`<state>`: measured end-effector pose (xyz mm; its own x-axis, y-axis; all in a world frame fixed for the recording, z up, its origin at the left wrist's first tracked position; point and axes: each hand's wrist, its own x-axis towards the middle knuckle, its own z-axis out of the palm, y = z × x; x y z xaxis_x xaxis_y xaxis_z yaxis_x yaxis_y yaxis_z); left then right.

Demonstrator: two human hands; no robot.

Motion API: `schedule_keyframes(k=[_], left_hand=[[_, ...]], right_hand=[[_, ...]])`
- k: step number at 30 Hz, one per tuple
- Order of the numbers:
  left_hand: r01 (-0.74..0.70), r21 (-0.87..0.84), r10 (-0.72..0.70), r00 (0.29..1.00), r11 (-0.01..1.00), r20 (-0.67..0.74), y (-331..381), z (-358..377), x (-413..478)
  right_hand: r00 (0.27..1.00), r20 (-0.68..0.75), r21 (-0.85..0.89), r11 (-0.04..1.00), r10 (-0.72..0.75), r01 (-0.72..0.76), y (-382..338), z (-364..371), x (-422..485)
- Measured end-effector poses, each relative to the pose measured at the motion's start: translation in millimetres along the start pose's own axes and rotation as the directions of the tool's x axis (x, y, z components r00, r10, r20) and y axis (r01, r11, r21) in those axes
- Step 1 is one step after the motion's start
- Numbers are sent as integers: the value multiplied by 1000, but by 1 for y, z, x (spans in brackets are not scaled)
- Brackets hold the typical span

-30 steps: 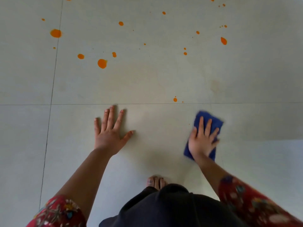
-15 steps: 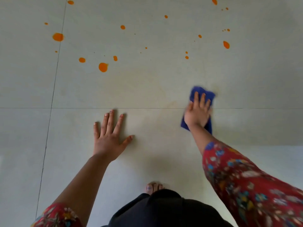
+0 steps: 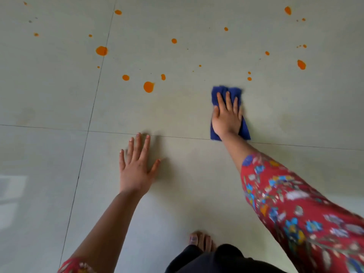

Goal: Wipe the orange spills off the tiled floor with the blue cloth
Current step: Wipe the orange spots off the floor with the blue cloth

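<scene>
Head: rumpled blue cloth, round orange spills

The floor is smooth, pale tile with a soft sheen. It catches a pale reflection at the lower left, and thin dark joints divide it. The orange spills across the upper frame look wet and opaque. The blue cloth is soft, rumpled fabric. At lower right, the sleeve is matt printed fabric.
</scene>
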<state>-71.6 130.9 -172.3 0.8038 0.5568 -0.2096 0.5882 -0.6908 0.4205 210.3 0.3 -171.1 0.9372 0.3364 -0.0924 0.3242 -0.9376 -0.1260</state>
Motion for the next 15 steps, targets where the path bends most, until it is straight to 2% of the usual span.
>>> schedule_keyframes(k=[2, 3, 5, 6, 7, 8, 10, 11, 13, 14, 15], left_hand=[[54, 14, -54, 999, 998, 3, -13, -5, 1], [68, 28, -68, 998, 997, 16, -18, -7, 1], [78, 52, -80, 996, 996, 33, -24, -9, 1], [78, 59, -79, 997, 995, 24, -25, -9, 2], [77, 63, -78, 997, 995, 14, -24, -7, 2], [79, 60, -79, 997, 995, 4, -23, -5, 3], [83, 48, -83, 997, 995, -10, -23, -3, 1], [80, 50, -80, 997, 996, -11, -24, -2, 1], [79, 53, -79, 997, 995, -7, -25, -1, 2], [80, 55, -80, 997, 995, -6, -26, -2, 2], [83, 56, -83, 997, 995, -4, -26, -2, 2]], right_hand=[[984, 42, 6, 985, -172, 172, -42, 7, 11], [952, 56, -18, 953, -302, 304, -55, 13, 1], [825, 95, -71, 822, -558, 564, -51, 22, -42], [770, 106, -65, 768, -629, 637, -36, 23, -63], [750, 113, -44, 751, -652, 659, -15, 21, -76], [772, 100, -34, 773, -628, 633, 5, 18, -78], [894, 59, -42, 893, -445, 447, 22, 14, -57], [951, 32, -45, 950, -308, 310, 16, 11, -43], [988, -9, -31, 987, -157, 157, -26, 15, -26], [980, 8, -26, 980, -199, 199, -53, 18, -31], [950, 17, -41, 949, -312, 312, -75, 24, -45]])
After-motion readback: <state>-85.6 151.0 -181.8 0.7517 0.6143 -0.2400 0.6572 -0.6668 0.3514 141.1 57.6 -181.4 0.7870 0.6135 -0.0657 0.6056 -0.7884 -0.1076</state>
